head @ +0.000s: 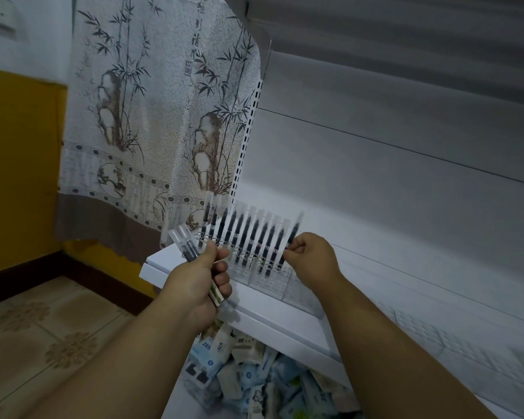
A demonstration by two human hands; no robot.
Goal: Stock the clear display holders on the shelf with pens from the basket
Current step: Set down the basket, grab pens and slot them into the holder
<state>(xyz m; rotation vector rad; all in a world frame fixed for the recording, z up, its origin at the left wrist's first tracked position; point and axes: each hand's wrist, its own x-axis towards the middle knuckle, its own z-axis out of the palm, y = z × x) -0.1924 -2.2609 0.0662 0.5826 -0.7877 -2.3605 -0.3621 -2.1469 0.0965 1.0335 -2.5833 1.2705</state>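
A clear display holder (273, 279) stands on the white shelf (375, 285), near its left end. Several black pens with clear caps (248, 237) stand upright in it in a row. My right hand (310, 257) pinches one more pen (292, 234) at the right end of that row, its lower end in my fingers. My left hand (200, 276) grips a small bundle of the same pens (185, 243), caps pointing up and to the left, just in front of the holder's left end.
Below the shelf lies a heap of small packaged goods (254, 376) in blue and white wrappers. A bamboo-print curtain (152, 116) hangs to the left of the shelf's slotted upright (248, 128). Tiled floor (43, 328) lies at lower left.
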